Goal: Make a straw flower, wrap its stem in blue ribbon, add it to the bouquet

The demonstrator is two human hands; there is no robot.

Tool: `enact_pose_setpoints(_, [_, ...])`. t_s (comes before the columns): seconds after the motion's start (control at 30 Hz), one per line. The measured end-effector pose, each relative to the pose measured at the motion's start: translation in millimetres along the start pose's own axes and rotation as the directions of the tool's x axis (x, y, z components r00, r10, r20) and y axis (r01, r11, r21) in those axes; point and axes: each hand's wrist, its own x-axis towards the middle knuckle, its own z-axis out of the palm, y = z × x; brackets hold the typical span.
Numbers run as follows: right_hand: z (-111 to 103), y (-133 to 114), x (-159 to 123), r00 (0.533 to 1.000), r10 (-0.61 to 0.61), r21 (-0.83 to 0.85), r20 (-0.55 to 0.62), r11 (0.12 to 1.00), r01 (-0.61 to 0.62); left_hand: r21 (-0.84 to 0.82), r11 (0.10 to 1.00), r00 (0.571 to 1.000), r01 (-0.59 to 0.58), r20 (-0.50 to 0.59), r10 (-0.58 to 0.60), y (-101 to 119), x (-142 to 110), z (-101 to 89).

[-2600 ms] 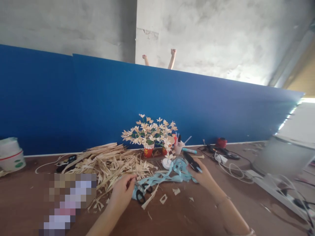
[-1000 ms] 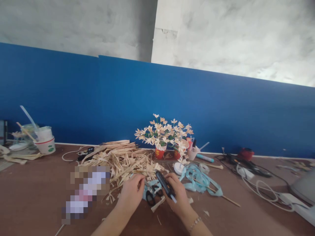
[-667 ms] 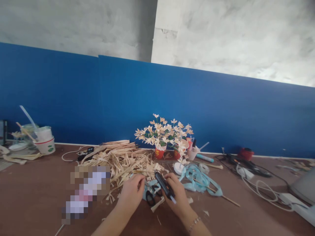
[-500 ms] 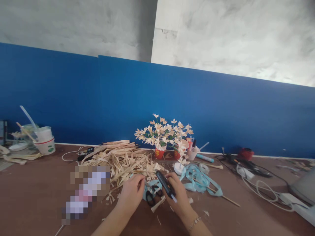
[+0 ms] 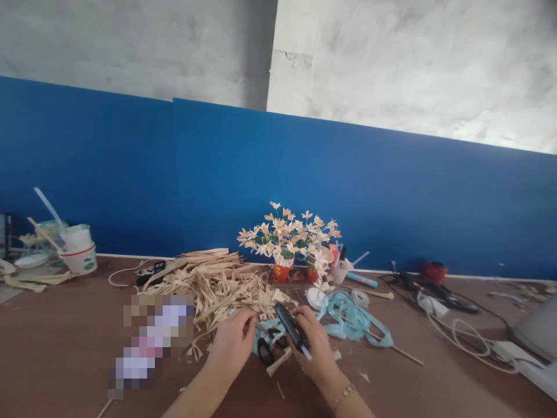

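My right hand (image 5: pixel 312 342) is wrapped round a black glue gun (image 5: pixel 290 326), with a white glue stick poking out of its near end. To the left, my left hand (image 5: pixel 232 339) is closed, fingertips pinched together; whatever lies between them is too small or hidden to tell. Between the two hands lie black-handled scissors (image 5: pixel 265 351), partly over light blue ribbon. Just beyond my left hand spreads a heap of dry, pale husk strips (image 5: pixel 217 284). Cream-coloured husk flowers (image 5: pixel 287 232) stand in red-and-white cups (image 5: pixel 282 271) behind the hands.
Tangled light blue ribbon (image 5: pixel 352 316) and a thin stick (image 5: pixel 409 356) lie on the right. Further right are cables and a power strip (image 5: pixel 528 368). A white paper tub (image 5: pixel 80 258) stands at far left, a blurred-out item (image 5: pixel 150 342) nearer. A blue partition (image 5: pixel 217 174) closes off the back.
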Motion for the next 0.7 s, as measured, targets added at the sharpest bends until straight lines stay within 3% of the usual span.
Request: enact_pose_setpoints(0.7, [1.2, 3.9, -1.4, 1.000, 0.025, -0.022, 0.014, 0.999, -0.025, -0.013, 1.000, 1.000, -0.013, -0.027, 0.013, -0.1, -0.3, 1.0])
